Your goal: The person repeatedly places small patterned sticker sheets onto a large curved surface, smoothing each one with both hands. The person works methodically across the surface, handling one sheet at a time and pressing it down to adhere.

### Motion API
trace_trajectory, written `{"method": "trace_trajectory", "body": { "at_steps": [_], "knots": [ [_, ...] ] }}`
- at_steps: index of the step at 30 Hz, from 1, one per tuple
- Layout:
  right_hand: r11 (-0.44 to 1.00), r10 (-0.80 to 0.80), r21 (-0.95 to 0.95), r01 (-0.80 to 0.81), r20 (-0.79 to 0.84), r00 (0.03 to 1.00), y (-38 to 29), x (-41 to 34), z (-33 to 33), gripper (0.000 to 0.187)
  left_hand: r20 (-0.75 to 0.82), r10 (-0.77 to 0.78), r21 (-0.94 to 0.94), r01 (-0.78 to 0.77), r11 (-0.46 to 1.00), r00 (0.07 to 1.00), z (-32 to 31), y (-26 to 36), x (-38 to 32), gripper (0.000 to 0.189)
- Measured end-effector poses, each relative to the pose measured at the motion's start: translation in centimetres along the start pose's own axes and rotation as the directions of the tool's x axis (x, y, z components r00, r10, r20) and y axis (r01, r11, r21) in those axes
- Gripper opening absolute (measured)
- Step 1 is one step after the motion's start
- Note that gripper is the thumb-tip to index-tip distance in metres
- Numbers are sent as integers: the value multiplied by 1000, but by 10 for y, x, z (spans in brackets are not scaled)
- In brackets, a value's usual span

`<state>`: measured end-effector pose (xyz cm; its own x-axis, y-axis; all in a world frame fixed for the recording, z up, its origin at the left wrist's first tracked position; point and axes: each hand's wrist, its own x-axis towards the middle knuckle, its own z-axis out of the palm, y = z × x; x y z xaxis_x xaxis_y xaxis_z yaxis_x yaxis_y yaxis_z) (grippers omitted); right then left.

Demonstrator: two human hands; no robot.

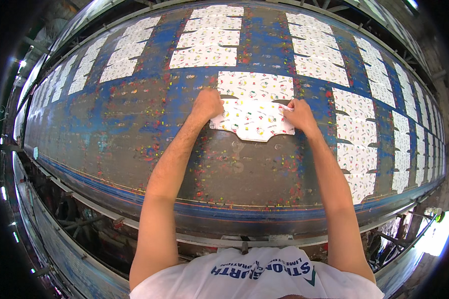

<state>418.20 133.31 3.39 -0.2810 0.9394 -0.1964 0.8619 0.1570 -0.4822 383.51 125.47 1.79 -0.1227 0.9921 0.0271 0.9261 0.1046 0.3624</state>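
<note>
A white cut fabric panel with a small cartoon print lies before me on a long, paint-stained printing table. Its lower edge is shaped, with a wider tab in the middle. My left hand pinches its upper left corner, fingertips partly hidden. At the opposite corner, my right hand grips a small fold of the cloth. Directly beyond it lies another printed panel, flat on the table. Dark curved gaps show between the two panels near both hands.
Similar panels lie in columns further off, such as the far column and the right column. A metal rail runs along the table's near edge, close to my body. Another long table stands behind at lower left.
</note>
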Motion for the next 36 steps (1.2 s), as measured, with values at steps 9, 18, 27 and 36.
{"method": "trace_trajectory", "body": {
  "at_steps": [9,18,27,36],
  "knots": [
    [924,20,380,47,-172,985,11,-14,-22,22,138,1,-498,68,864,990,-73,9,9,19],
    [979,90,201,-39,-251,964,-4,98,-15,28,65,-147,-272,159,949,987,-22,-13,107,31],
    [989,129,-73,-131,-21,991,6,139,-9,41,130,-130,-103,144,984,983,-2,-21,127,23],
    [964,-241,-188,188,-325,914,-12,65,0,26,-257,165,-109,-199,974,952,-21,56,48,12]
  ]
}}
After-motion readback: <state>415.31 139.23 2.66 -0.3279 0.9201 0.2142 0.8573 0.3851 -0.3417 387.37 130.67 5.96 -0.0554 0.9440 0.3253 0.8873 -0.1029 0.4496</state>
